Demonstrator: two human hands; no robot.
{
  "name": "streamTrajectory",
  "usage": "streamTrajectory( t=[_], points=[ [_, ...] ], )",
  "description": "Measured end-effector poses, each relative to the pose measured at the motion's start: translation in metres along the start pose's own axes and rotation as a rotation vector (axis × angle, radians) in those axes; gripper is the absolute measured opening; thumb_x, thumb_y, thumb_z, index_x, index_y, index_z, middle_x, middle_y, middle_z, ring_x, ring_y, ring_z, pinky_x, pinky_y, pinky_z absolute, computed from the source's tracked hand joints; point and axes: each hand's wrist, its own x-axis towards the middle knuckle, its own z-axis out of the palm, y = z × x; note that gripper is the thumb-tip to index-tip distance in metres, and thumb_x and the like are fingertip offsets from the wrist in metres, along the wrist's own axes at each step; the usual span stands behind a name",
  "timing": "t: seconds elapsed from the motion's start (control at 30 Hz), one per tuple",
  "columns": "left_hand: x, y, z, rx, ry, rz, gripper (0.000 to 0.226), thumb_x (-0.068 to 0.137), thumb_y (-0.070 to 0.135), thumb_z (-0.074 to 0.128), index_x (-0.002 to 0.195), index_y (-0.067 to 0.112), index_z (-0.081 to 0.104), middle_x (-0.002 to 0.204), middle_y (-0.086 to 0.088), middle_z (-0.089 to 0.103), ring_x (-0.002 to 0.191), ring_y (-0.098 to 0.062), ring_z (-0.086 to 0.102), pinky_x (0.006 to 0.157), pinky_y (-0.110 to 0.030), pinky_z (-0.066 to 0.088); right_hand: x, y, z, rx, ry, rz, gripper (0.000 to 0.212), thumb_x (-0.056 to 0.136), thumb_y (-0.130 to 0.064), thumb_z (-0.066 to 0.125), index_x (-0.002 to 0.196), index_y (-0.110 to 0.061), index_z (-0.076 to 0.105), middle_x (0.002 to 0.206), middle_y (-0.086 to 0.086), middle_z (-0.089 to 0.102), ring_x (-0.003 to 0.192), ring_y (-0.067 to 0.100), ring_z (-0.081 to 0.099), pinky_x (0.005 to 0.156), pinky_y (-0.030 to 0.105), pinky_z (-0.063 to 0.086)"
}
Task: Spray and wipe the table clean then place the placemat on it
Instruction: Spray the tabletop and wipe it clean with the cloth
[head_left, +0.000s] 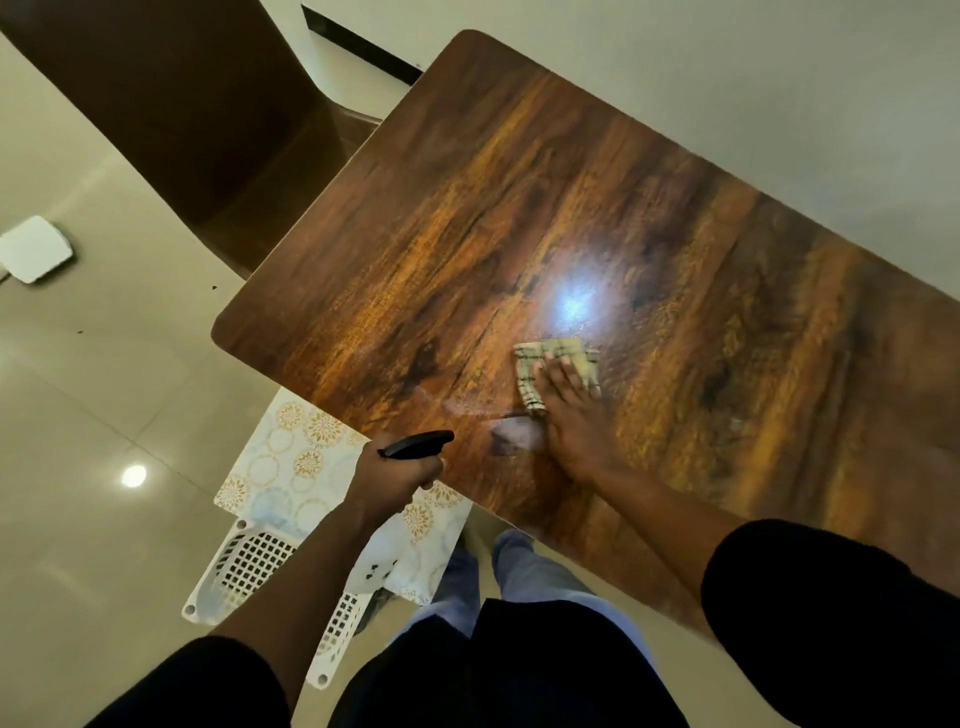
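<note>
While a bright lamp glare sits on the wood-grain bench (597, 208), a dark brown chair (171, 104) stands at its far left corner and a small white square object (34, 249) lies on the tiled floor (93, 389) well apart from both. Just beside the near left edge of the bench, low to the floor, a white perforated plastic basket (249, 566) carries the placemat (306, 467), a pale sheet printed with gold circles and flower medallions; the sheet lies across the basket's top and part of it passes under the bench edge and behind the left forearm. What else the basket holds cannot be told.

On the bench, a checked cream cloth (556, 364) lies near the glare. The right hand (571, 410) lies flat on it, fingers straight and spread, pressing the cloth to the wood, with the arm reaching in from the lower right. A pale mist patch (498, 415) shows on the wood just left of that hand. The left hand (395, 478) hangs at the bench's near edge, fingers curled round a black-headed spray bottle (415, 446), its nozzle pointing toward the cloth; the bottle's body is hidden by the hand.
</note>
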Motion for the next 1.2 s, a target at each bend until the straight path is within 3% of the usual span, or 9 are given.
streamTrajectory(
  t=[0.1,0.27,0.43,0.53,0.67,0.8,0.93,1.03,1.2],
  points=[
    [0.003,0.003,0.007,0.004,-0.017,0.008,0.032,0.078,0.022,0.08,0.11,0.029,0.085,0.063,-0.013,0.066,0.04,-0.009,0.044,0.042,-0.024,0.036,-0.02,0.019,0.005,0.054,0.12,0.26,0.066,0.107,-0.028,0.031,0.165,-0.027,-0.003,0.172,-0.003,-0.009,0.157,0.017,-0.016,0.128,0.047,0.004],
    [0.002,0.001,0.011,0.007,-0.022,0.022,0.03,0.091,0.007,0.077,0.11,0.029,0.083,0.065,-0.018,0.065,0.039,-0.01,0.042,0.04,-0.024,0.034,-0.024,0.002,0.015,0.088,0.17,0.406,0.067,0.109,-0.025,0.034,0.165,-0.023,-0.001,0.172,0.001,-0.012,0.157,0.022,-0.018,0.127,0.045,-0.004],
    [-0.001,-0.009,0.003,0.001,0.038,0.028,0.032,0.094,0.007,0.075,0.117,0.028,0.082,0.067,-0.014,0.067,0.04,-0.008,0.046,0.041,-0.024,0.037,-0.033,-0.041,0.035,0.071,0.152,0.143,0.074,0.105,-0.019,0.041,0.165,-0.023,-0.001,0.172,0.0,-0.015,0.157,0.023,-0.019,0.128,0.05,0.002],
    [-0.001,-0.013,-0.003,-0.007,0.058,0.044,0.033,0.094,0.007,0.076,0.118,0.028,0.081,0.072,-0.025,0.068,0.041,-0.012,0.043,0.041,-0.023,0.037,-0.029,-0.072,0.041,0.077,0.104,-0.037,0.074,0.102,-0.021,0.042,0.166,-0.023,0.004,0.172,0.001,-0.01,0.158,0.025,-0.016,0.127,0.049,0.003],
    [0.001,-0.012,-0.006,-0.011,0.094,0.035,0.037,0.079,0.018,0.078,0.114,0.028,0.083,0.073,-0.025,0.071,0.038,-0.012,0.044,0.041,-0.023,0.039,-0.022,-0.097,0.057,-0.049,0.027,-0.334,0.075,0.102,-0.029,0.053,0.165,-0.023,0.013,0.173,0.001,-0.001,0.159,0.025,-0.006,0.127,0.048,0.008],
    [0.004,-0.007,0.004,0.0,0.097,0.006,0.039,0.071,0.019,0.077,0.109,0.016,0.084,0.072,-0.025,0.07,0.038,-0.016,0.044,0.039,-0.026,0.038,-0.024,-0.084,0.06,-0.06,0.053,-0.341,0.074,0.102,-0.037,0.058,0.163,-0.026,0.018,0.173,-0.003,0.001,0.159,0.018,-0.003,0.127,0.042,0.004],
    [0.006,-0.003,0.017,0.0,-0.006,0.05,0.028,0.089,0.004,0.078,0.116,0.007,0.082,0.077,-0.035,0.065,0.036,-0.015,0.038,0.042,-0.025,0.034,-0.049,-0.043,0.044,0.087,0.084,-0.101,0.065,0.105,-0.025,0.036,0.165,-0.029,0.011,0.172,-0.008,-0.002,0.156,0.012,-0.015,0.127,0.041,-0.002],
    [0.009,-0.005,0.027,0.026,-0.029,0.02,0.032,0.084,0.014,0.084,0.113,0.001,0.079,0.068,-0.024,0.063,0.035,-0.009,0.046,0.041,-0.025,0.038,-0.077,-0.003,0.036,0.127,0.156,0.187,0.069,0.106,-0.018,0.039,0.164,-0.03,0.004,0.17,-0.008,-0.009,0.156,0.015,-0.015,0.126,0.04,0.001],
    [0.007,-0.01,0.038,0.036,-0.035,-0.001,0.027,0.089,0.007,0.082,0.116,0.001,0.078,0.073,-0.019,0.067,0.036,-0.004,0.05,0.041,-0.015,0.039,-0.094,0.022,0.038,0.172,0.213,0.531,0.07,0.106,-0.017,0.042,0.165,-0.022,0.006,0.171,-0.002,-0.008,0.158,0.02,-0.013,0.129,0.049,0.002]
  ],
)
